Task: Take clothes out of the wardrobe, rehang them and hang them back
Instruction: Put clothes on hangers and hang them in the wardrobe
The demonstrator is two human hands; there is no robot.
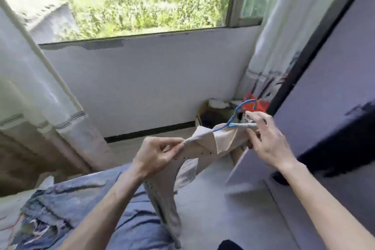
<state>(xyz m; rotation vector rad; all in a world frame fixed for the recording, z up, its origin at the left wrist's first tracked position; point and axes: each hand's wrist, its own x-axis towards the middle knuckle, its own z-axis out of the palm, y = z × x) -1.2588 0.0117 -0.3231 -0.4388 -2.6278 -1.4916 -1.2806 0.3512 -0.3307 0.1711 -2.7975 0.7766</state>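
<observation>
The beige shirt [205, 145] is going onto the blue hanger [233, 121], up in the air. The left hand [156, 154] pinches the shirt with its fingers, and the right hand [265, 140] grips the hanger. Next, probably, tug the cloth over the hanger's arm

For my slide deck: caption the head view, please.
Left hand pinches a beige garment while right hand holds its blue hanger, near a window.

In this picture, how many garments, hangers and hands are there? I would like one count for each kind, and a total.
Garments: 2, the beige garment and the denim garment.
Hangers: 1, the blue hanger.
Hands: 2, the left hand and the right hand.
Total: 5.
</observation>
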